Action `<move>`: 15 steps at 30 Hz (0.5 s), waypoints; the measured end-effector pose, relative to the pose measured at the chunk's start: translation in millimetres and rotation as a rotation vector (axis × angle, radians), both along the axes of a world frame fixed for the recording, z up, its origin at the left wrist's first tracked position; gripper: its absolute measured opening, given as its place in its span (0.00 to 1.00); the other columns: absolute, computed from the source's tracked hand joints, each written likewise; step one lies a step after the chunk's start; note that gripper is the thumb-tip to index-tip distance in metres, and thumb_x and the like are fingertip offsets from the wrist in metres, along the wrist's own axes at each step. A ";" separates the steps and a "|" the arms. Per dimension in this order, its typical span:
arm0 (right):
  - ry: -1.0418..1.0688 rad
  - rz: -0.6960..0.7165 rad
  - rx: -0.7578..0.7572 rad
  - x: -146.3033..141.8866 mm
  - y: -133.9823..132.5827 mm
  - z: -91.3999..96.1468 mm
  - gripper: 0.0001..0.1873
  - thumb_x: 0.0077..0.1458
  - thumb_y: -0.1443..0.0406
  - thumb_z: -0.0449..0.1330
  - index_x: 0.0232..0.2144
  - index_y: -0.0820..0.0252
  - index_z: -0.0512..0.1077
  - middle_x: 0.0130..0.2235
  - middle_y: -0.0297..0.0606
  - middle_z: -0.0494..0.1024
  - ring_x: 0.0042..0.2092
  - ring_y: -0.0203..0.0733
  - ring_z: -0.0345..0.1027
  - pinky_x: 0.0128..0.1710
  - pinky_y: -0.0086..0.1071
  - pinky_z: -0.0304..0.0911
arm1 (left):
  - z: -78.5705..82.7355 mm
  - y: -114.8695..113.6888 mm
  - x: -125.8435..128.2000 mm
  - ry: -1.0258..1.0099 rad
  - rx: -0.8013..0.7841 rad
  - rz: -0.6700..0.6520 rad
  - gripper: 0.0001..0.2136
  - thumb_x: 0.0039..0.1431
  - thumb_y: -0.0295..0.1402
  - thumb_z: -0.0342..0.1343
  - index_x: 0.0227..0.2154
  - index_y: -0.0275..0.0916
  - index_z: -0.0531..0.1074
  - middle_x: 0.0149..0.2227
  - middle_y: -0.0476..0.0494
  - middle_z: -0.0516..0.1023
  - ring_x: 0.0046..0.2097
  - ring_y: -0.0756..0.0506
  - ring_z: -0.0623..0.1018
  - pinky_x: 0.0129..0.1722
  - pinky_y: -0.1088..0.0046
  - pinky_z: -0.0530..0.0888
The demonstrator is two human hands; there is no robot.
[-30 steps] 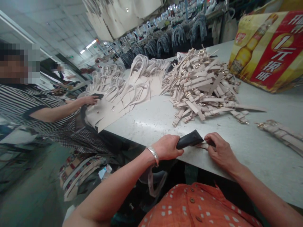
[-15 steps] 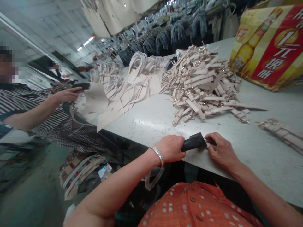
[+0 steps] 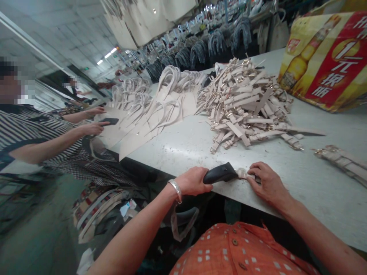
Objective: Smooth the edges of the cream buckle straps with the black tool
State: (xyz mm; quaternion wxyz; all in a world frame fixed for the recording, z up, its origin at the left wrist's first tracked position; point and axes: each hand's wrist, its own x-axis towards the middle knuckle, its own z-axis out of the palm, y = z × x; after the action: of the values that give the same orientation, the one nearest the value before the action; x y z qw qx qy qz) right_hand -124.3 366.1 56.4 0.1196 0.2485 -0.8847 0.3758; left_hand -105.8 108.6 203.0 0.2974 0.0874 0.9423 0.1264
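My left hand [image 3: 192, 181] grips a black hand tool [image 3: 220, 174] at the near edge of the grey table [image 3: 315, 179], its tip lying on a small beige strap piece [image 3: 242, 173]. My right hand [image 3: 265, 182] presses that strap flat against the table just right of the tool. A silver bracelet sits on my left wrist. A big heap of beige buckle straps [image 3: 246, 103] lies farther back on the table.
A yellow-and-red cardboard box [image 3: 327, 57] stands at the back right. Beige bag panels with handles [image 3: 155, 110] cover the left of the table, where a person in a striped top [image 3: 43, 137] works. A few straps [image 3: 341, 160] lie at the right.
My left hand has drawn the black tool leftward, uncovering the strap end under my right hand. The person at the left has lowered a beige panel back onto the pile.
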 end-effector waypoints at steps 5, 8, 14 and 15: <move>-0.110 0.007 0.045 -3.4 -0.8 3.9 0.09 0.58 0.62 0.53 0.32 0.60 0.70 0.39 0.40 0.68 0.42 0.44 0.63 0.44 0.41 0.61 | -6.6 8.2 -1.3 0.026 0.020 0.002 0.10 0.49 0.38 0.55 0.31 0.37 0.71 0.25 0.47 0.74 0.26 0.48 0.73 0.25 0.74 0.65; -0.153 -0.005 0.103 -3.2 -2.0 8.0 0.07 0.58 0.63 0.54 0.32 0.60 0.69 0.38 0.40 0.68 0.42 0.44 0.63 0.43 0.41 0.60 | -9.7 7.3 1.8 0.033 0.057 0.044 0.10 0.50 0.39 0.55 0.31 0.37 0.70 0.24 0.47 0.73 0.25 0.48 0.73 0.25 0.75 0.65; -0.004 -0.069 0.199 10.3 -0.9 16.6 0.03 0.56 0.68 0.58 0.30 0.58 0.67 0.34 0.35 0.68 0.38 0.43 0.62 0.36 0.39 0.57 | -2.8 -5.2 15.3 0.045 0.130 0.124 0.11 0.52 0.39 0.55 0.34 0.38 0.70 0.25 0.48 0.74 0.25 0.48 0.73 0.25 0.75 0.65; 0.068 -0.065 0.210 13.6 0.5 16.0 0.03 0.56 0.70 0.57 0.30 0.59 0.67 0.34 0.35 0.68 0.38 0.43 0.62 0.37 0.39 0.57 | -0.2 -7.2 17.2 0.049 0.134 0.123 0.11 0.52 0.39 0.55 0.34 0.38 0.70 0.25 0.49 0.74 0.25 0.48 0.74 0.25 0.75 0.65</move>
State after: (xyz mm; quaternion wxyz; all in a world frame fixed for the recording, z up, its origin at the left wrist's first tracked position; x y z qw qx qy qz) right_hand -110.7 366.6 72.3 0.1347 0.2435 -0.9223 0.2684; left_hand -88.6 101.4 202.9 0.2594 0.0519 0.9424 0.2049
